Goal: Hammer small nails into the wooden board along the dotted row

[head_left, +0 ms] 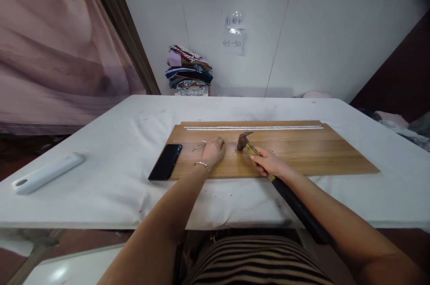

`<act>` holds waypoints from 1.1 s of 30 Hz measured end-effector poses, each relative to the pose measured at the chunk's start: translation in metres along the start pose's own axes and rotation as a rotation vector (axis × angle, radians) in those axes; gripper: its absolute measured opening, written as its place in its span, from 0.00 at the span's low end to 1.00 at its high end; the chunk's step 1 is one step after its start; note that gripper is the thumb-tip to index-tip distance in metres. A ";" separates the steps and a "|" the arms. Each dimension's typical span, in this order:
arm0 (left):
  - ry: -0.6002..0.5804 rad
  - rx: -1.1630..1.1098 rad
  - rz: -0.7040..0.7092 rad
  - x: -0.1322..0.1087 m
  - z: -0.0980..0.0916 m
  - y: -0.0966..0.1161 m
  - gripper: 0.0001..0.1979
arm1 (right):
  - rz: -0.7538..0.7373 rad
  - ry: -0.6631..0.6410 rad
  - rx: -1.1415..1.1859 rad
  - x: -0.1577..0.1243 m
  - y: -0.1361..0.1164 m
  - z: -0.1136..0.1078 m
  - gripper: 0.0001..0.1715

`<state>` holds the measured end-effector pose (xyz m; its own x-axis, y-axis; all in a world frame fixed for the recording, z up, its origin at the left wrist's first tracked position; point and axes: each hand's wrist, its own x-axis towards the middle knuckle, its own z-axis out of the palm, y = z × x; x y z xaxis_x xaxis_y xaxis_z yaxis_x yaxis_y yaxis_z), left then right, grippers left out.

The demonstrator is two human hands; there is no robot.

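Note:
A long wooden board [302, 151] lies on the white table [110, 142], with a white strip [253, 128] along its far edge. My right hand [268, 163] grips a hammer [243, 140] close behind its rusty head, which rests on the board. The hammer's black handle [298, 206] runs back under my forearm. My left hand [213, 151], with a bracelet on the wrist, is curled on the board just left of the hammer head; what its fingers pinch is hidden. A few loose nails [198, 146] lie left of that hand.
A black phone [165, 161] lies at the board's left end. A white elongated object [45, 172] sits near the table's left edge. Folded cloths [189, 70] are stacked against the wall behind the table. A paper note [234, 34] hangs on the wall.

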<state>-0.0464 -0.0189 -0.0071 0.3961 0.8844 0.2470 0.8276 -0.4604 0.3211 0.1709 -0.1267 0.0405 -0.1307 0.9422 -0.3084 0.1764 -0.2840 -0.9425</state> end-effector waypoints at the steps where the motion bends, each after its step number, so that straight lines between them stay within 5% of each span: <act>1: 0.003 -0.003 0.002 0.000 0.001 0.000 0.09 | 0.001 0.008 -0.001 0.000 -0.001 0.000 0.16; 33: 0.018 0.020 0.015 0.002 0.005 -0.003 0.11 | 0.007 0.021 -0.005 -0.001 -0.005 0.002 0.13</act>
<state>-0.0465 -0.0149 -0.0118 0.4018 0.8756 0.2682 0.8293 -0.4721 0.2989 0.1686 -0.1269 0.0450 -0.1090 0.9436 -0.3126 0.1819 -0.2903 -0.9395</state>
